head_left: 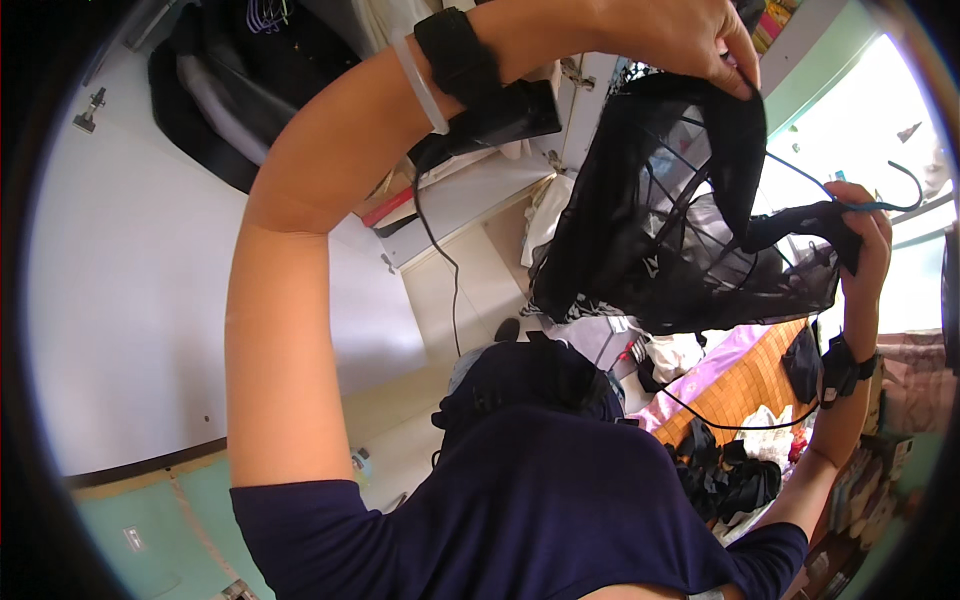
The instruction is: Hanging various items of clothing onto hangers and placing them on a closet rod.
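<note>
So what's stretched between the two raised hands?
In the head view, a sheer black garment on a blue wire hanger spans from left hand to right hand.

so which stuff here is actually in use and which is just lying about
In use: left hand and right hand gripping the sheer black garment; blue hanger.

Lying about: dark clothes on hangers, white cabinet door, clothes pile, orange mat.

White wardrobe door (150,300) at left, dark clothes (215,90) hanging far above; pale tiled floor (470,290) in the middle; bright window (860,130) far right; orange mat (745,385) near right.
</note>
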A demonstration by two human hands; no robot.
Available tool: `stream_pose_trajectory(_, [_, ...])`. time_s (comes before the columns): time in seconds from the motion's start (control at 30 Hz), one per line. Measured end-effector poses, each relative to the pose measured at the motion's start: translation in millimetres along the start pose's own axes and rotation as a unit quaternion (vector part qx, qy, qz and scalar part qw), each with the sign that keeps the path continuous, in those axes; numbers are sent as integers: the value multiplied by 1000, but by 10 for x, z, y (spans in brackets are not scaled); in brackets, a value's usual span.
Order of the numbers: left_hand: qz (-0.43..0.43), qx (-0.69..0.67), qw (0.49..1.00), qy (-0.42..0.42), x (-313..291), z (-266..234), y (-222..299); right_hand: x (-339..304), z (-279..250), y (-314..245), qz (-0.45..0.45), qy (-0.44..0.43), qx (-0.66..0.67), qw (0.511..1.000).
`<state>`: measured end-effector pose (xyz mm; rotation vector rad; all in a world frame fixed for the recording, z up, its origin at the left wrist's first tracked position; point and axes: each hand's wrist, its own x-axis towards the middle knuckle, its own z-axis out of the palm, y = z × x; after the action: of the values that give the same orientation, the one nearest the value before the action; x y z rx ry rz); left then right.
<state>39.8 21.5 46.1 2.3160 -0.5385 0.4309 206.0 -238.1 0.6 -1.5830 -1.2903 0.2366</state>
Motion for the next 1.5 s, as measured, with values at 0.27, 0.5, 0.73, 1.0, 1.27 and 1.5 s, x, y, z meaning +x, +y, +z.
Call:
stream_pose_trajectory(0.27, [-181, 37, 963, 198, 227, 241, 362, 136, 196, -71, 86, 26, 106, 990])
stream_pose_trajectory(0.5, [-17, 4, 990, 142, 55, 429, 1, 327, 2, -89, -78, -24, -13, 997])
stream_pose_trajectory(0.73, [-175, -52, 972, 150, -39, 254, -96, 348, 526, -121, -138, 137, -240, 951])
stream_pose_trajectory(1.0, [-203, -9, 952, 230, -223, -77, -300, 98, -232, 514, -98, 229, 52, 967])
stream_pose_trajectory(1.27, [-214, -41, 949, 226, -375, -320, -76, -29, -536, 418, 49, -64, -139, 987])
stream_pose_trajectory(1.5, [-222, -54, 958, 174, -522, -342, 199, 213, -1303, 952, -56, -20, -328, 943])
